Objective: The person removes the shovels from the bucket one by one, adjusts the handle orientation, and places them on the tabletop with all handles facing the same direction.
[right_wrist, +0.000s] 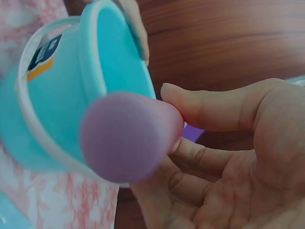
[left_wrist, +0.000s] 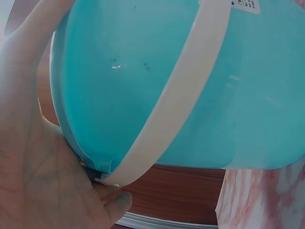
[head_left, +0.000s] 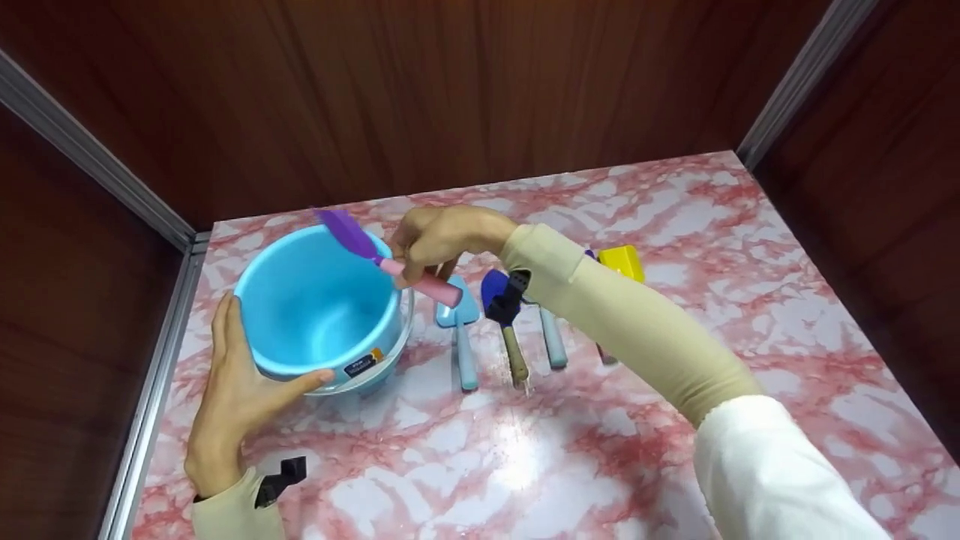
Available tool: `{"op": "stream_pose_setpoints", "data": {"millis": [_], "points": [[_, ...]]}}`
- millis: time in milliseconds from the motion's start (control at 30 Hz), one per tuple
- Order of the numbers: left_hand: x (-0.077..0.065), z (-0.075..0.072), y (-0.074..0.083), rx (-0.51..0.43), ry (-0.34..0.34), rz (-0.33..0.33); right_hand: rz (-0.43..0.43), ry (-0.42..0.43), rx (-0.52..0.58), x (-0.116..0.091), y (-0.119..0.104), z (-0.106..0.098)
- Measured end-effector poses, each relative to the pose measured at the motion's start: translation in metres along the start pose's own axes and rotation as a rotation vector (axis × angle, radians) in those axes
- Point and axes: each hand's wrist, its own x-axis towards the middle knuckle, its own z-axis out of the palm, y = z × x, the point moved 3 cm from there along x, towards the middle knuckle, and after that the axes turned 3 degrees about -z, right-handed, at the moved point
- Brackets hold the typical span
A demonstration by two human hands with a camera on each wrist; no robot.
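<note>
A light blue bucket [head_left: 315, 315] stands on the marbled table at the left, its opening facing up. My left hand [head_left: 238, 390] holds it by the rim, fingers along the left side and thumb across the front. The bucket's pale handle [left_wrist: 176, 95] hangs down its outside. My right hand [head_left: 439, 240] pinches the pink handle of a toy shovel [head_left: 436, 287] between thumb and fingers. The shovel's purple blade [head_left: 346, 231] is over the far right part of the bucket's rim, tilted up to the left.
Right of the bucket lie a light blue shovel [head_left: 463, 337], a dark blue shovel [head_left: 514, 352] with an olive handle, and a tool with a grey-blue handle [head_left: 553, 341]. A yellow tool [head_left: 621, 261] lies partly behind the right sleeve. Brown panels [head_left: 450, 90] enclose the table.
</note>
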Motion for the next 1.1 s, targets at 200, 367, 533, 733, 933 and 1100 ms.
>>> {"op": "stream_pose_setpoints", "data": {"millis": [200, 367, 533, 733, 933, 1100], "points": [[-0.001, 0.000, 0.000, -0.008, 0.007, 0.003, 0.051, 0.027, 0.023, -0.011, 0.023, -0.012], [-0.001, 0.000, 0.000, 0.010, 0.000, -0.001, 0.052, 0.086, 0.025, -0.027, 0.049, -0.022], [0.000, -0.001, 0.001, 0.008, 0.003, -0.002, 0.067, 0.159, 0.057, -0.045, 0.077, -0.031], [0.001, -0.001, 0.001, 0.004, 0.011, -0.007, 0.053, 0.241, 0.060, -0.068, 0.112, -0.039], [-0.002, 0.003, 0.001, 0.002, 0.007, -0.007, 0.093, 0.325, 0.051, -0.093, 0.156, -0.044], [-0.001, 0.001, 0.002, 0.006, 0.011, -0.005, 0.131, 0.371, 0.112, -0.111, 0.185, -0.052]]}}
